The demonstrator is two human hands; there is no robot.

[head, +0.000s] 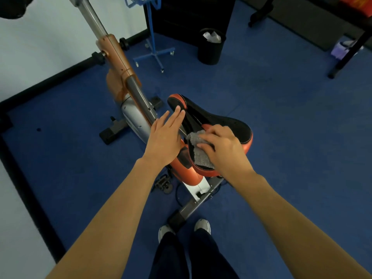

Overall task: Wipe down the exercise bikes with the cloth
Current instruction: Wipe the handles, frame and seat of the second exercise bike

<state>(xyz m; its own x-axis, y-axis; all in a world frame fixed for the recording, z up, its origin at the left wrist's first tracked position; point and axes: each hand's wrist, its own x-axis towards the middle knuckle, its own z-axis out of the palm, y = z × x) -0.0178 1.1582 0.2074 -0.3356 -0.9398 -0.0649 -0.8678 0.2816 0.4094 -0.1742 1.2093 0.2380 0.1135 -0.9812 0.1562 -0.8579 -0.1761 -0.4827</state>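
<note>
Cloth (198,152) under right hand (223,146) at saddle (221,119) rear edge | left hand (165,135) flat

Floor (281,117): blue, matte, covers the whole visible room. Wall (50,47): white, plain, at left, with a black baseboard (60,73) running diagonally along its foot; a second white stretch with black edging at lower left.

Blue stand (154,47): thin upright pole on a cross-shaped base with small casters, near the wall. Black bin (210,47) just right of it, round, crumpled white paper showing at the top. Dark cabinet (181,15) behind both.

Upper right: black table legs (346,55) on the floor, a purple box (340,49) beside them, something red at the corner, cut off by the edge.

Light even, dim, no hard shadows.
</note>
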